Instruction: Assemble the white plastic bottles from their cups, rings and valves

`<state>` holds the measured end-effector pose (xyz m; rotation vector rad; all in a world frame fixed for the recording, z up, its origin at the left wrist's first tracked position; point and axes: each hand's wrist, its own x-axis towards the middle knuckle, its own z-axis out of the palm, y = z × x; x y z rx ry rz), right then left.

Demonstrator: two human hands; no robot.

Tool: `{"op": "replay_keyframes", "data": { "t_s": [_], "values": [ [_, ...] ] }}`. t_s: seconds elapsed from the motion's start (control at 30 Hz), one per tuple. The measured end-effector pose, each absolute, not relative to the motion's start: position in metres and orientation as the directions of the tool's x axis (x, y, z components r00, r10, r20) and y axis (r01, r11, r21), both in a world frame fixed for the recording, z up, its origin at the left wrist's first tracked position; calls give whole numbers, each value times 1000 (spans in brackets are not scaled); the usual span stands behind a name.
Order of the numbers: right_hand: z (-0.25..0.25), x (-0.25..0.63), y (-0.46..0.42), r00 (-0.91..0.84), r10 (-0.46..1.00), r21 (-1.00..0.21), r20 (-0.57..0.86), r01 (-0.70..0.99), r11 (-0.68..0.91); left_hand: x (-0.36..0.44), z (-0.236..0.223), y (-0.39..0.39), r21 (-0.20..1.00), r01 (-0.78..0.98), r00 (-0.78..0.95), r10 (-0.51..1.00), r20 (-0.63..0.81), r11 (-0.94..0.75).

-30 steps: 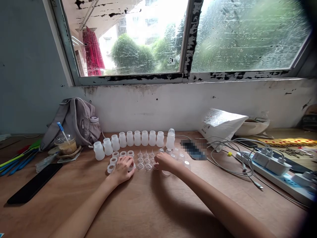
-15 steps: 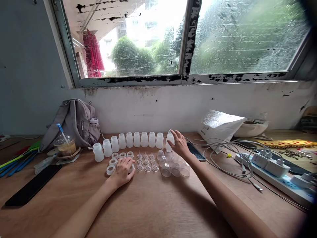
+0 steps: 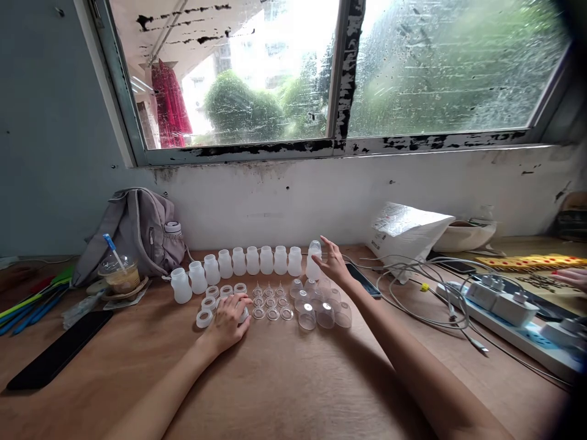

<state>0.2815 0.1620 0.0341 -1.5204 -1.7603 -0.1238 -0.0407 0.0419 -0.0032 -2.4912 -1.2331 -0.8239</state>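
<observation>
My right hand (image 3: pixel 334 266) is beside a capped baby bottle (image 3: pixel 314 264) at the right end of a row. Its fingers are spread, and the thumb overlaps the bottle's side; whether it touches, I cannot tell. Several uncapped frosted bottles (image 3: pixel 252 261) curve away to the left. My left hand (image 3: pixel 228 318) lies over white screw rings (image 3: pixel 204 318) with its fingers loosely stretched, hiding some of them. Between the hands, clear silicone nipples (image 3: pixel 272 313) stand in rows on the table. Clear dome caps (image 3: pixel 307 318) are grouped in front of my right hand.
A phone (image 3: pixel 362 281), tangled cables (image 3: pixel 413 293) and a power strip (image 3: pixel 504 327) lie to the right. Another person's hand (image 3: pixel 571 277) shows at the right edge. At left are a black flat case (image 3: pixel 59 351), an iced drink (image 3: pixel 120 276) and a backpack (image 3: pixel 142 232).
My right hand's fingers have moved right, off the bottle's top, so its dome cap shows. The left hand stays put. Another person's hand has appeared at the right edge.
</observation>
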Motion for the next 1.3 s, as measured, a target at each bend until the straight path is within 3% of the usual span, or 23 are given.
{"op": "replay_keyframes", "data": {
  "t_s": [0.2,0.37,0.57,0.7,0.87,1.1,1.3],
  "values": [
    [46,275,178,13,855,-482,519,830,280,-39,-4,41,38,793,484,667,567,-608],
    [74,263,148,142,694,-472,705,825,311,-35,-2,38,45,780,470,632,617,-624],
    [78,226,47,-233,595,-357,769,615,703,-20,8,16,64,766,376,527,762,-639],
    [37,200,-5,-531,605,-394,594,463,794,-2,11,-5,96,710,422,530,735,-698],
    [10,193,-12,-529,602,-440,597,411,798,9,2,-12,120,681,495,575,651,-723],
    [13,202,-5,-534,680,-392,502,560,729,2,6,-7,32,728,560,622,547,-684],
    [6,200,-5,-536,720,-432,441,576,694,1,9,-4,-34,748,597,648,473,-663]
  ]
}}
